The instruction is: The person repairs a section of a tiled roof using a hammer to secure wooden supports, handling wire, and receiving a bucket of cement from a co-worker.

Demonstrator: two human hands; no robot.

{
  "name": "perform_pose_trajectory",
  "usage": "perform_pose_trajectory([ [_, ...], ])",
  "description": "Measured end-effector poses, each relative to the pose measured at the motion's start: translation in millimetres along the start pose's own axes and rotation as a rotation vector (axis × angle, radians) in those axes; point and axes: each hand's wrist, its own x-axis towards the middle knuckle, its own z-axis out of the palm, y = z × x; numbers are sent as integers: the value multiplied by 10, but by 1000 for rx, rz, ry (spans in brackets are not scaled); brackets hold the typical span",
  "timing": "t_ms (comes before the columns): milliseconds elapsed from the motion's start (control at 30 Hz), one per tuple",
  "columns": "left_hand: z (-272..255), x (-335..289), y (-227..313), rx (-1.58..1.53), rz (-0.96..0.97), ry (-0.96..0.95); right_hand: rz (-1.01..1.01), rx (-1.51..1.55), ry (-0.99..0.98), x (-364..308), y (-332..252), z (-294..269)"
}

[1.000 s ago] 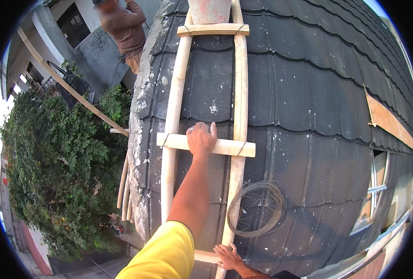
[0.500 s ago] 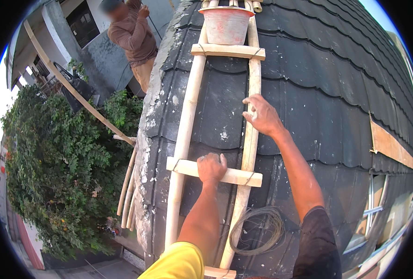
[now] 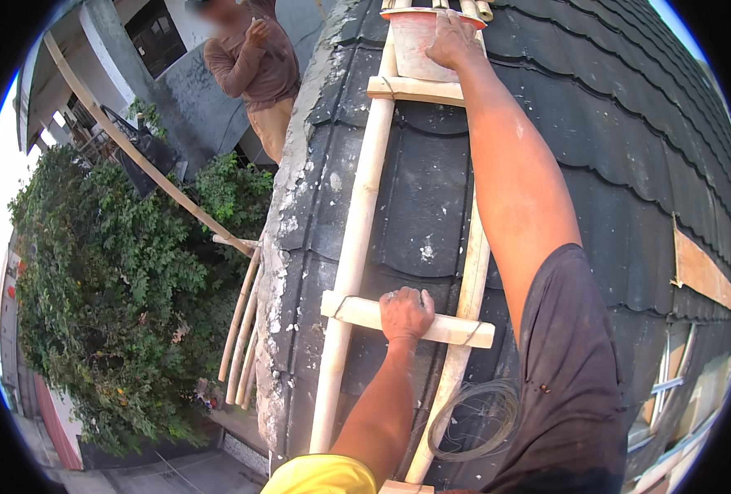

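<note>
A bamboo ladder (image 3: 357, 222) with wooden rungs lies up the dark tiled roof. My left hand (image 3: 406, 314) is closed over its lower rung (image 3: 456, 331), with the fingers wrapped round the wood. Further up, a pale, red-rimmed bucket (image 3: 413, 51) stands just above the higher rung (image 3: 415, 89). My right arm is stretched out to this bucket. My right hand (image 3: 456, 43) grips its front right side, fingers over the rim and thumb against the outer wall. What the bucket holds cannot be seen.
A coil of wire (image 3: 474, 420) lies by the ladder's right rail. The roof's rough cement edge (image 3: 279, 263) drops away at left, towards bamboo poles (image 3: 242, 346) and a leafy tree (image 3: 126, 305). Another person (image 3: 254, 66) stands beyond that edge. An orange-brown board (image 3: 703, 267) lies at right.
My right hand has moved up from beside the right rail onto the bucket. My left hand stays on the same rung. The whole view has shifted slightly; the other person's arm has lowered.
</note>
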Motion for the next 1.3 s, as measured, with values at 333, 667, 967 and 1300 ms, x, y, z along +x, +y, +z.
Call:
perform_pose_trajectory([
  [333,17,-1,-29,12,6,8,118,-46,-193,-138,-21,7],
  [667,-4,7,-26,1,-11,-32,104,-57,-129,-276,-38,27],
  [967,-19,16,-29,13,-27,-76,120,30,-44,-80,-86,55],
  [1300,-24,26,-35,38,-28,-88,513,944,98,137,-98,-24],
])
